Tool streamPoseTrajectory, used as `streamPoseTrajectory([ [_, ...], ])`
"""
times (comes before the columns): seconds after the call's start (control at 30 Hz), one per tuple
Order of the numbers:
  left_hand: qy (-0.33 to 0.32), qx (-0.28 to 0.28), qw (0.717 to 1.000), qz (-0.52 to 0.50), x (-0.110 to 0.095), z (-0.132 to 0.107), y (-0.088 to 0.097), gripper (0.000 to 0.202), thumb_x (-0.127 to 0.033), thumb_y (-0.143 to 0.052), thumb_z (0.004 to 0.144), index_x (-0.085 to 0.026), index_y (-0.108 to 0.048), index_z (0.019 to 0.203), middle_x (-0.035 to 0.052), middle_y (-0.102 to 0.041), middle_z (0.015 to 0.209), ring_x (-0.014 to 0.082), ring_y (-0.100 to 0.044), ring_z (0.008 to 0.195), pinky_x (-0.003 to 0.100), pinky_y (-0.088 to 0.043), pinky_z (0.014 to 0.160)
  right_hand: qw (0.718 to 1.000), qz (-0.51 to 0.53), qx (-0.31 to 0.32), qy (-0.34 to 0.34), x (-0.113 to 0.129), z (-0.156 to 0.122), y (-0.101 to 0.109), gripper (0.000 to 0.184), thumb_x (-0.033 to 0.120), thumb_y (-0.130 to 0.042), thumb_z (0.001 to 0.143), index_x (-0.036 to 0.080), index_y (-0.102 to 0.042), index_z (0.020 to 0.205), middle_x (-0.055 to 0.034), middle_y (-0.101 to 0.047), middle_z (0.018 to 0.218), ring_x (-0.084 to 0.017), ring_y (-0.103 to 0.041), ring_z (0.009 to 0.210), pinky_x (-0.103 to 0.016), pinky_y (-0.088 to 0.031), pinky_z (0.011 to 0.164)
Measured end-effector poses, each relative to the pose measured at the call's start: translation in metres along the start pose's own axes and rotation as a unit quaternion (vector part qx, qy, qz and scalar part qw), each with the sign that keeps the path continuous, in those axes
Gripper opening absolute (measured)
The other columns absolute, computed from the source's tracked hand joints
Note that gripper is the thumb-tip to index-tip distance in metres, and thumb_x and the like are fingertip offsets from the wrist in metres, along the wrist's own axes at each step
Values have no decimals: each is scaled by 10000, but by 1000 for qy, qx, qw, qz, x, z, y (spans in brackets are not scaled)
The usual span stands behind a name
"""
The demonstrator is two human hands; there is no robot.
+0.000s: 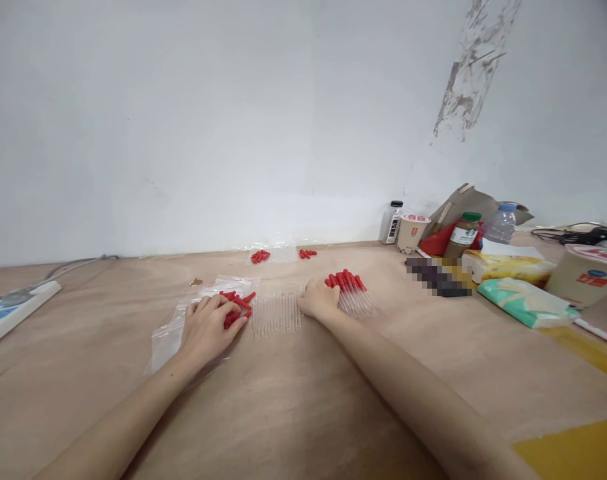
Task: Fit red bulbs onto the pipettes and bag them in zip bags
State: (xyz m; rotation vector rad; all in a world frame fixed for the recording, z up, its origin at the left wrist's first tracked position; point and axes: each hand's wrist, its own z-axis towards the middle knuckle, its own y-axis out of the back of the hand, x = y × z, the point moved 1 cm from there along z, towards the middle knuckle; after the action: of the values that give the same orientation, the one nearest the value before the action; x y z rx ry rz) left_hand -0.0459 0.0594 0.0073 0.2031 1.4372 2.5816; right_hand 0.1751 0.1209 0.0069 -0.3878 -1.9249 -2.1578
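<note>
My left hand (209, 325) curls over a pile of red rubber bulbs (243, 301), thumb and fingers closed about one of them. Under and beside it lie clear plastic zip bags (166, 343). In the middle, a row of thin clear glass dropper tubes (276, 315) lies side by side on the table. At the right end of that row, my right hand (319, 300) pinches a glass tube; its fingertips are partly hidden. Just right of this hand lie several droppers (356, 293), red bulbs fitted on their glass tubes.
Against the wall, a clear bag (282, 254) lies between small groups of red bulbs (307, 254). Bottles (466, 235), paper cups (411, 233) and tissue packs (526, 303) crowd the right side of the wooden table (263, 413). A power strip (21, 313) sits at left.
</note>
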Motion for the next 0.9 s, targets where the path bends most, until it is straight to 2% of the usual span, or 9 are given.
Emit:
streamPoseTrajectory([
  [0.17,-20,-10,1000,17,-11,-4,-4,215,-384,-520,767,-224,-645,697,50,-577,849,249,-499,863,392,-310,742,999,7,31,-26,4,9,-1,205,237,-557,676,163,-652,841,-140,-664,908,-266,-608,866,-378,-321,751],
  [0.33,-8,-56,998,-7,-14,-3,-1,109,-292,-529,738,-205,-592,716,42,-589,828,245,-505,846,375,-327,730,999,16,42,-24,8,12,1,215,227,-579,665,160,-656,855,-150,-656,938,-271,-600,881,-370,-342,734],
  [0.43,-11,-68,995,-67,-23,-5,6,68,-242,-503,743,-195,-552,752,36,-599,790,231,-518,797,350,-348,709,999,22,34,-8,8,7,9,204,222,-563,685,151,-656,851,-150,-657,925,-267,-600,870,-357,-347,722],
  [0.5,-35,-45,990,-132,-35,-9,11,68,-226,-481,766,-190,-538,778,27,-597,758,208,-526,741,329,-363,689,999,28,23,13,3,-1,16,195,225,-527,721,172,-653,860,-121,-661,921,-251,-595,880,-349,-341,734],
  [0.6,-109,8,976,-188,-58,-19,13,142,-229,-446,820,-195,-553,907,30,-608,813,198,-534,775,336,-369,727,995,44,-17,87,-15,-21,26,220,220,-444,792,224,-636,900,-58,-660,931,-202,-578,898,-320,-323,756],
  [0.67,-146,33,969,-195,-71,-26,10,222,-222,-405,861,-216,-545,1033,37,-617,901,200,-532,842,361,-353,792,974,67,-81,202,-33,-37,28,222,198,-424,813,197,-627,904,-62,-654,897,-184,-573,853,-301,-319,719],
  [0.77,-144,66,964,-212,-83,-31,3,227,-239,-373,897,-239,-565,1017,24,-617,921,191,-534,855,351,-353,786,926,99,-154,331,-60,-60,22,215,185,-408,842,174,-606,925,-54,-638,840,-153,-557,781,-295,-304,736],
  [0.9,-106,70,961,-246,-84,-30,-3,199,-330,-423,887,-225,-592,896,5,-627,844,177,-547,806,335,-356,759,895,132,-182,385,-77,-80,12,178,211,-432,852,170,-604,871,-36,-627,771,-123,-535,687,-302,-280,745],
])
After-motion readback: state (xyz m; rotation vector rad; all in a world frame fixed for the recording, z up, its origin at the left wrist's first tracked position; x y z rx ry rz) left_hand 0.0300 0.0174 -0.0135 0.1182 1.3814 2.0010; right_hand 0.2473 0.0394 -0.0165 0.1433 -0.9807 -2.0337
